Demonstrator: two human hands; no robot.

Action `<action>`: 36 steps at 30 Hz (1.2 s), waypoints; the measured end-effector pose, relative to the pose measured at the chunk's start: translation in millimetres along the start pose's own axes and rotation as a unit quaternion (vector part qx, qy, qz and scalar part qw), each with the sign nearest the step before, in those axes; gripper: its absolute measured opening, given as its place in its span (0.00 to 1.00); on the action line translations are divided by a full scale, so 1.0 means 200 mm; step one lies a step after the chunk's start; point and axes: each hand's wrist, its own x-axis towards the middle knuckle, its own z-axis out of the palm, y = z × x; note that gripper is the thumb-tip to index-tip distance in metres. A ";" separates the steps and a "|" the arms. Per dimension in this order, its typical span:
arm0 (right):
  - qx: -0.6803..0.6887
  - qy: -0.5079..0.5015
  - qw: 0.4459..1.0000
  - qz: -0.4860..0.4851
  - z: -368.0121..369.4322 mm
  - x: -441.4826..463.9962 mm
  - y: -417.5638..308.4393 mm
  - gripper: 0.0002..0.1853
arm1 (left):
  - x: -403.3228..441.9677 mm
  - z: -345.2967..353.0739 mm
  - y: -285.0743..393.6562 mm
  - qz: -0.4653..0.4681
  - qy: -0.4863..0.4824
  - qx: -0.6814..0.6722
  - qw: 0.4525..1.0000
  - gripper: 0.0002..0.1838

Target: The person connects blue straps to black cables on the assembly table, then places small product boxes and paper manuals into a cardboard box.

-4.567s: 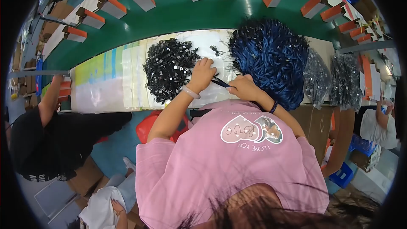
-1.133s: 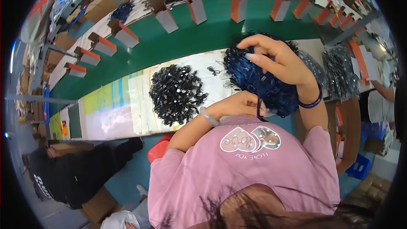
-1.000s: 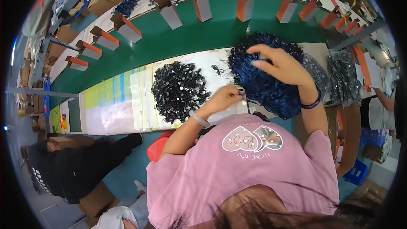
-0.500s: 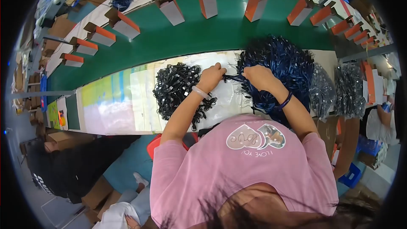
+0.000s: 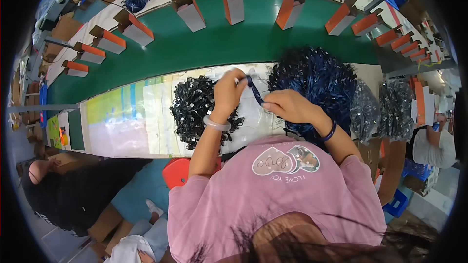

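A dark blue strap (image 5: 255, 91) is stretched between my two hands above the table. My left hand (image 5: 227, 93) has its fingers closed on the upper end, beside a heap of black looped straps with small shiny pieces (image 5: 191, 112). The lower end is pinched by my right hand (image 5: 291, 106), thumb and finger together. Behind and to the right of that hand lies a big pile of dark blue straps (image 5: 319, 75), partly covered by my right hand and forearm.
Beyond the work table (image 5: 122, 131) runs a green belt (image 5: 161, 61) bearing several orange-and-white open boxes (image 5: 234, 7). Clear bags of dark items (image 5: 395, 109) lie at right. A red stool (image 5: 176, 171) stands below the table edge. Another person in black (image 5: 78, 190) is at lower left.
The strap has gone from nearly level to a steep slant. My left hand has moved left and turned upright; my right hand has shifted slightly lower and left, off the blue pile's edge.
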 end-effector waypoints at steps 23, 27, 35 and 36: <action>0.160 0.086 0.983 -0.010 -0.09 -0.39 0.00 0.09 | -0.22 0.05 0.31 0.083 -0.362 -0.164 0.914 0.08; 0.400 0.233 0.886 0.036 0.13 -0.34 0.15 0.08 | -0.26 0.17 0.36 -0.063 -0.275 -0.537 0.795 0.09; 0.716 0.222 0.661 0.041 0.24 -0.26 0.16 0.17 | -0.22 0.32 0.41 0.388 0.092 0.087 0.913 0.10; 0.704 0.233 0.667 0.070 0.22 -0.27 0.18 0.18 | -0.23 0.34 0.40 0.393 0.053 0.112 0.911 0.12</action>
